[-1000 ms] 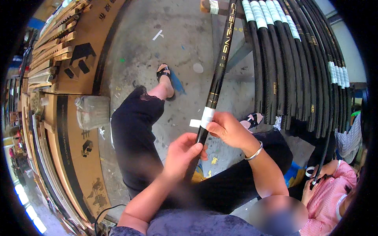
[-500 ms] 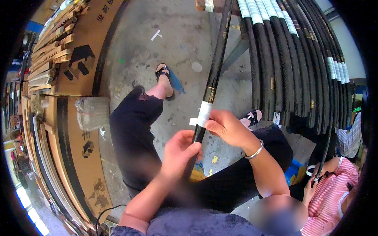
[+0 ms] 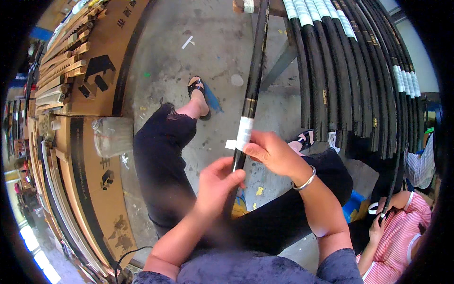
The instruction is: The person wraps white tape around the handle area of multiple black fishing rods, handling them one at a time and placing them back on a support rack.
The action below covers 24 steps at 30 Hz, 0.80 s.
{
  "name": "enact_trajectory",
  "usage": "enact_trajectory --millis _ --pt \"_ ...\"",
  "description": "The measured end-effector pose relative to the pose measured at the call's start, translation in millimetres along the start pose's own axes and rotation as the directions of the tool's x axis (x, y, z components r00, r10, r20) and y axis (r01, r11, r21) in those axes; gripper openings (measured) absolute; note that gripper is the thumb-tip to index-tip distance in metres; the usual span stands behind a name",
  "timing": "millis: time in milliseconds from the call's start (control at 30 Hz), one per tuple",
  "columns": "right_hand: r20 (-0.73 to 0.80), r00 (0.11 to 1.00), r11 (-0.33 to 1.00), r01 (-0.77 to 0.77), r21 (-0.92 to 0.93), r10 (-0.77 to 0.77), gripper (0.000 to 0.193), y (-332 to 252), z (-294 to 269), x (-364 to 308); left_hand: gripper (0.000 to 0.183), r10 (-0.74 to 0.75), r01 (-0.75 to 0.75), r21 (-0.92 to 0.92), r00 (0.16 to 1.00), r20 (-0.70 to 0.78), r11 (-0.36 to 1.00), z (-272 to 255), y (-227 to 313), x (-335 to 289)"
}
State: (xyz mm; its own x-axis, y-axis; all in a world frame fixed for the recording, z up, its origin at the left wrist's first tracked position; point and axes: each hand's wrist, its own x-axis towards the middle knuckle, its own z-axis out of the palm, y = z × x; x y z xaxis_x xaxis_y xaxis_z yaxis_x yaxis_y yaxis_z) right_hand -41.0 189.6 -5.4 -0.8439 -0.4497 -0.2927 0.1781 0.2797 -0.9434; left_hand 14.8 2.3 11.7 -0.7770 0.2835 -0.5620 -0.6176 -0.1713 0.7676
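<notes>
A long black rod with gold markings slants up from my lap, past both hands, toward the top of the view. White tape is wrapped around it, and a short tab of the tape sticks out to the left. My left hand is closed around the rod below the wrap, thumb across the front. Just above, my right hand pinches the rod at the lower end of the white wrap, with thumb and forefinger on it; the other fingers are partly hidden. A silver bangle circles my right wrist.
Several black rods with white bands lie side by side at the right. Cardboard boxes and wooden strips line the left. A co-worker in a red-striped top holds another rod at lower right, beside a white tape roll.
The rod has turned in my hands, so its gold emblem near the wrap no longer faces me. Its upper part has shifted slightly left. Both hands keep their places.
</notes>
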Motion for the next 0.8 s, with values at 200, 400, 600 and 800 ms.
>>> enact_trajectory --millis 200,400,600,800 --pt "-0.004 0.999 0.997 0.045 0.064 -0.045 0.044 2 2 -1 0.026 0.01 -0.01 -0.002 1.0 -0.013 1.0 5 0 -2" --pt "0.016 0.999 0.998 0.04 0.041 -0.041 0.046 13 1 0 0.034 0.054 -0.054 -0.124 0.999 -0.007 0.991 6 7 -3" --pt "-0.03 0.997 0.996 0.078 0.039 -0.077 0.045 4 2 1 0.042 -0.002 0.0 -0.097 1.0 -0.02 0.995 -3 11 -1" --pt "0.008 0.999 0.998 0.034 0.049 -0.035 0.045 5 3 -1 0.036 0.075 -0.075 0.105 0.997 0.011 0.992 -2 6 -4"
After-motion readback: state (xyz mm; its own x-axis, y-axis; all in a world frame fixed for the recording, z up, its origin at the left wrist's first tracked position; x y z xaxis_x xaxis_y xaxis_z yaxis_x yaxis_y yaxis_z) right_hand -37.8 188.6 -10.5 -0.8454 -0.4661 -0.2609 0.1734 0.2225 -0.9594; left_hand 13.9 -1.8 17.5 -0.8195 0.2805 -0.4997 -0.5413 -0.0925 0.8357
